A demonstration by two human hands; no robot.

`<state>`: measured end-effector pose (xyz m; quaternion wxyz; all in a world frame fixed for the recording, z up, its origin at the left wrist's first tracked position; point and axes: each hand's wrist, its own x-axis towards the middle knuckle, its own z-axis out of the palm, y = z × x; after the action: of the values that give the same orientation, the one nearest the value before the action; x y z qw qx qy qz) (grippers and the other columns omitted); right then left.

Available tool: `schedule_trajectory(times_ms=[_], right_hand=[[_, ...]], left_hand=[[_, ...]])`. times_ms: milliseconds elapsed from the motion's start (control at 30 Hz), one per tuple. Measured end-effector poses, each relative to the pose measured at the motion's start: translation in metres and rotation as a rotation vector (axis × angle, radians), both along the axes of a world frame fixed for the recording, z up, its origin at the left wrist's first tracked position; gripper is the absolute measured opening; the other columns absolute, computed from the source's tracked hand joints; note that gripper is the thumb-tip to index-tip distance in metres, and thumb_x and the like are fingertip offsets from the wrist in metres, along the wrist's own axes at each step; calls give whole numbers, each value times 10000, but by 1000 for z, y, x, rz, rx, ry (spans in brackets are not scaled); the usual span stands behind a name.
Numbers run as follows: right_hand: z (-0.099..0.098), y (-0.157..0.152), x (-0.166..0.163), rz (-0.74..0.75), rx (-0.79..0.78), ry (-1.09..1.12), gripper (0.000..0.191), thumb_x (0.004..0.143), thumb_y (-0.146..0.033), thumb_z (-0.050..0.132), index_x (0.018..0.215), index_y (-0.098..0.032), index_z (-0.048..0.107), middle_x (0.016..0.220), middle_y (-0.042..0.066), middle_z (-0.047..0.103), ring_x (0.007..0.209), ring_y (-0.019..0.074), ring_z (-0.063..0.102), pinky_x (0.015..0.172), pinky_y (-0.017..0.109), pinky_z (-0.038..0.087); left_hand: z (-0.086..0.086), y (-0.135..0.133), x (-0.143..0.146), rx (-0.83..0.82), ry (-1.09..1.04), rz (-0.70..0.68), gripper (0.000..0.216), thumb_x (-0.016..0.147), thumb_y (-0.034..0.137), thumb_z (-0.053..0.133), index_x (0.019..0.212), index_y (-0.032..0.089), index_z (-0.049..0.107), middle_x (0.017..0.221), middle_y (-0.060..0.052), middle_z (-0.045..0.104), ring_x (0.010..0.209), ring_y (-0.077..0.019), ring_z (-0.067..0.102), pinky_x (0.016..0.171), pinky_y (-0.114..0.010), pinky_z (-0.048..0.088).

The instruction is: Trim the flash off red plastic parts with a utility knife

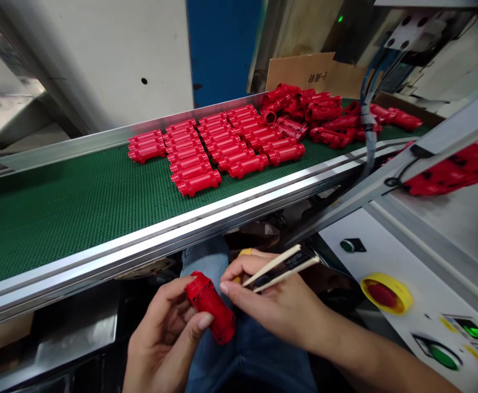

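My left hand (163,327) is closed around one red plastic tubular part (214,308), held tilted over my lap between thumb and fingers. Close beside it, my right hand (263,289) grips a slim hand tool (282,267) with two cream-coloured sides and a black strip with lettering between them. Its rear end points up and to the right; the working end is hidden by my fingers, so its exact kind cannot be told. Something yellow is wrapped on fingers of my right hand. Whether the tool touches the red part is unclear.
Beyond my hands runs a green conveyor belt (78,213) with a metal rail (140,237). Several red parts (218,142) lie on it in neat rows, with a loose pile (320,112) farther right. At right stands a control panel (345,278) with a red-and-yellow button (386,293).
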<state>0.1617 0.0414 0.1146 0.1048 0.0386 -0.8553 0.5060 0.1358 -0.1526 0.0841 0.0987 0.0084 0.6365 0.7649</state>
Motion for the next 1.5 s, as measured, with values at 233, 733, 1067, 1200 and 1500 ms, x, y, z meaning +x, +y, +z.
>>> schedule_trajectory(times_ms=[233,733,1067,1200,1500], right_hand=[[0,2,9,29,-195,171,150,1027,-218,788,1165,-208,847,1026,23,875,1004,131,791,921,204,602],[-5,-5,12,4,-230,194,166,1011,-147,767,1135,-221,849,943,3,892,955,157,810,875,254,642],[-4,-8,15,-26,-167,220,197,991,-120,746,1126,-228,841,921,9,890,911,176,836,828,271,653],[-3,-8,17,-28,-153,233,199,987,-108,743,1119,-219,843,902,10,886,888,162,820,815,251,649],[0,-11,14,-80,-77,243,140,992,-143,741,1055,-212,846,926,34,885,833,175,833,774,266,667]], left_hand=[[0,-3,-8,98,-110,2,351,733,418,1016,1005,286,838,886,10,794,795,-133,751,805,-155,635],[1,-6,-7,84,-104,-34,350,756,413,1000,1013,253,824,881,-18,791,781,-173,762,767,-221,662],[-1,-5,-6,48,-53,-11,327,770,395,995,1017,274,819,895,-3,826,821,-172,802,787,-184,651],[-1,-4,-3,2,-19,8,323,778,397,987,1018,277,808,912,-2,837,831,-179,812,780,-188,653],[-3,-1,-5,-39,126,11,279,786,354,983,1023,302,844,999,-8,823,915,-191,789,872,-230,658]])
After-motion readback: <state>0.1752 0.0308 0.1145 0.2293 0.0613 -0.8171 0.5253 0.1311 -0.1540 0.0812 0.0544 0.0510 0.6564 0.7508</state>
